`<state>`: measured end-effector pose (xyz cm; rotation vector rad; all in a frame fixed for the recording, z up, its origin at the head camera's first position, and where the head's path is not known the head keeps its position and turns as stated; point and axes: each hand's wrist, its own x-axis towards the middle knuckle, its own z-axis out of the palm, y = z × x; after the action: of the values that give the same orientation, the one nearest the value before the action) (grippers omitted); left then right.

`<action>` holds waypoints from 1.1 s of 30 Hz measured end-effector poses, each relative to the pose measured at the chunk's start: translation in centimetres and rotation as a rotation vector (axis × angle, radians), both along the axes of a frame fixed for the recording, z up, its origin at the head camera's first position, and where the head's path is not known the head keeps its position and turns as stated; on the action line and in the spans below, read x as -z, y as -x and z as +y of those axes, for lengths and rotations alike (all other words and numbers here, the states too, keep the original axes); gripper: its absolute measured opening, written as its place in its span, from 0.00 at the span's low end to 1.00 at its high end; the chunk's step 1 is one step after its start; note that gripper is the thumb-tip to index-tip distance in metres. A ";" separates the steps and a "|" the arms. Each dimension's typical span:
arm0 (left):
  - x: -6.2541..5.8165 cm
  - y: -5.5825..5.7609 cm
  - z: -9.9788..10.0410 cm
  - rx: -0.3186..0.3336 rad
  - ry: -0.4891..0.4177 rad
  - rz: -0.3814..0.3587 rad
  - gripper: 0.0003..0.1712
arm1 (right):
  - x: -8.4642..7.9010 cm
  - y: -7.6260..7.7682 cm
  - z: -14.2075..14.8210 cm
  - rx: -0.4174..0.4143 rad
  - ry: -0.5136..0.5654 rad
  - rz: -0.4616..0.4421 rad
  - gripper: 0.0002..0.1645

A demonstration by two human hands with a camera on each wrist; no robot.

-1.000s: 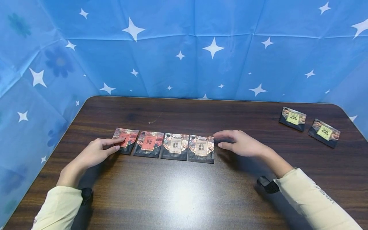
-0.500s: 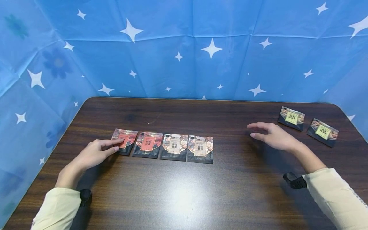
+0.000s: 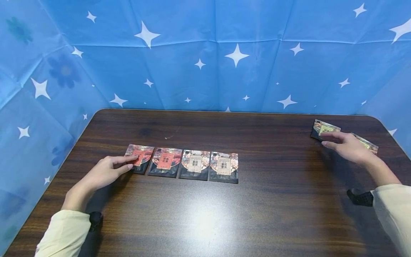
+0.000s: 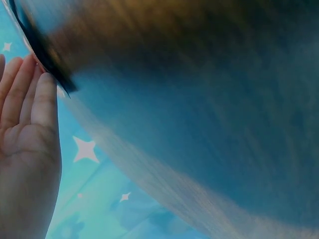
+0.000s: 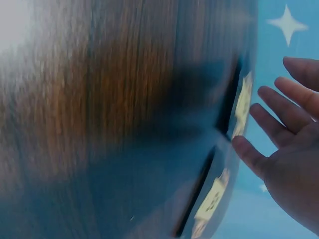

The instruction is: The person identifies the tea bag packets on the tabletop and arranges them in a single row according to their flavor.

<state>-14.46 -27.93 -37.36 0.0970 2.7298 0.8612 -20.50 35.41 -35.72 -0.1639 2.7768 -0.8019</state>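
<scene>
Taking the table's middle as the clock's centre, with twelve at the far edge, four flat sachets form a row running in from between nine and ten. The left hand (image 3: 102, 175) rests straight, relaxed fingers on the outermost, a glossy black rectangular sachet with a red label (image 3: 146, 152); its red-labelled neighbour (image 3: 165, 162) and two black sachets with cream labels and floral print (image 3: 194, 164) (image 3: 223, 167) follow. Near two o'clock on the dark brown wood-grain table (image 3: 263, 214) lie two black sachets with yellow-green labels (image 3: 318, 126) (image 3: 370, 145). The right hand (image 3: 351, 148) hovers at them, fingers loosely spread and holding nothing; whether a fingertip touches cannot be told.

The two yellow-green sachets lie close together, so a grasp could nudge one or catch both. Being thin and flat, they might slide under the fingertips rather than lift, perhaps towards the table edge. Sideways pressure from the left hand could skew the row.

Half a second ago the right hand was nearer three o'clock, well short of the yellow-green pair; now it partly covers both. The left hand and the row look unmoved.
</scene>
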 end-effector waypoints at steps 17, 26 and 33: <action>0.0 0.1 0.1 0.015 0.011 0.012 0.25 | 1.7 0.7 2.1 0.083 0.002 0.017 0.31; -0.1 0.0 -0.1 0.021 -0.006 0.014 0.24 | 1.9 0.7 1.8 0.072 0.050 -0.034 0.31; -0.2 -0.1 -0.2 0.027 -0.002 0.018 0.24 | 1.8 0.6 2.0 0.000 0.008 -0.060 0.30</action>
<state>-14.34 -28.11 -37.21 0.1428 2.7384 0.8591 -21.13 37.44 -37.51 -0.1384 2.7180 -0.8046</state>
